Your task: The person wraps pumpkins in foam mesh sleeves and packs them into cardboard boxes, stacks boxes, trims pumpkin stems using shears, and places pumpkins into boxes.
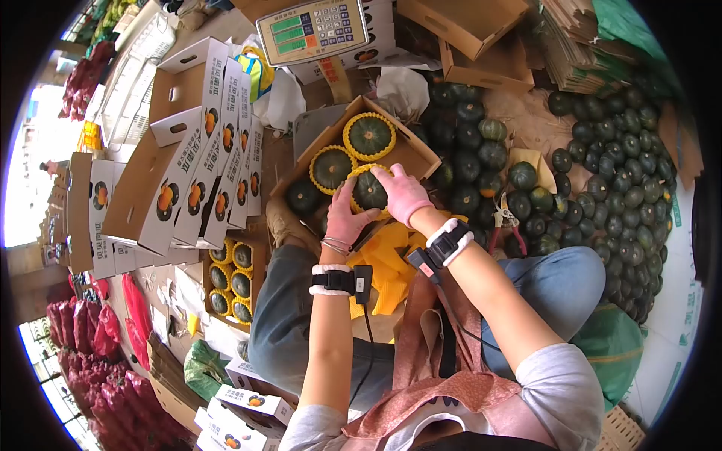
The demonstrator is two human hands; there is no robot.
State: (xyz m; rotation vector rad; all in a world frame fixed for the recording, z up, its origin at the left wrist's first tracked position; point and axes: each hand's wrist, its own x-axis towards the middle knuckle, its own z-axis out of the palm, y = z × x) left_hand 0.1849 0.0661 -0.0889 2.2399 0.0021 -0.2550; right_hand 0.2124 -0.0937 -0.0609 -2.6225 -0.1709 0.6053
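Note:
Both my hands wear pink gloves. My left hand [349, 218] and my right hand [404, 197] grip a small dark green pumpkin [369, 191] from its two sides, and a yellow foam net surrounds it. The pumpkin is over the near part of an open cardboard box [418, 147]; whether it touches the bottom is hidden. Inside the box are a netted pumpkin [371, 135] at the far end and another netted pumpkin [329, 168] at its left. A bare pumpkin [302, 197] lies left of my hands. Yellow foam nets [391, 278] are heaped just below them.
A digital scale [314, 34] stands beyond the box. Many loose pumpkins [620, 180] cover the floor at right, with red-handled clippers [505, 224] among them. Printed cartons [192, 165] stand at left, near a packed box of netted pumpkins [259, 282]. Cables hang from my wrist straps.

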